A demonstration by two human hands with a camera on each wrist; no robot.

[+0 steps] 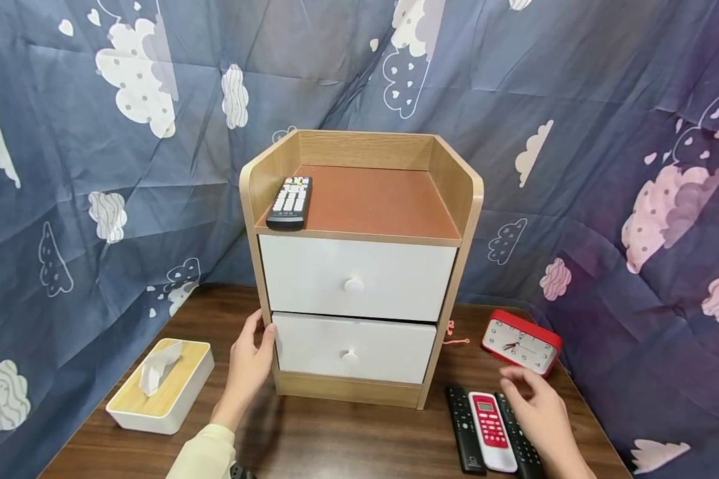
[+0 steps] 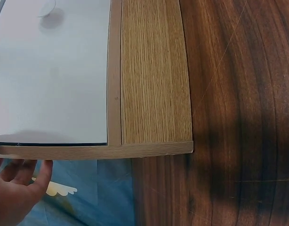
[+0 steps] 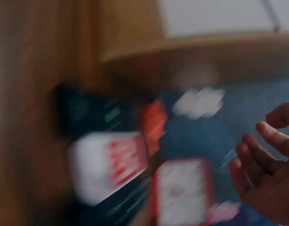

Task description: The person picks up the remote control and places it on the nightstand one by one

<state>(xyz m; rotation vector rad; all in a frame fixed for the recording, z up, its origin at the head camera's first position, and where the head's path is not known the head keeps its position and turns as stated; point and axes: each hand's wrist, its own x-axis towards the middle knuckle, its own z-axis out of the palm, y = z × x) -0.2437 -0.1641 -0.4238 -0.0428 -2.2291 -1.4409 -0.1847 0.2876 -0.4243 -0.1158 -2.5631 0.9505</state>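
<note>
Touching the side of the cabinet (image 1: 359,263), perhaps to steady it, our left grip (image 1: 248,372) lies relaxed. Our right grip (image 1: 539,412), empty and loosely parted, hangs near three remotes (image 1: 492,432), aligned on the surface (image 1: 335,442), probably for tidiness. A black remote (image 1: 289,203) lies atop the cabinet.

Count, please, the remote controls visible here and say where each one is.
4: a numbered-key remote on the cabinet top, left side; on the table, right side, a slim black remote, a white-and-red remote and another black remote, partly covered by the right hand. Others may be hidden.
</note>
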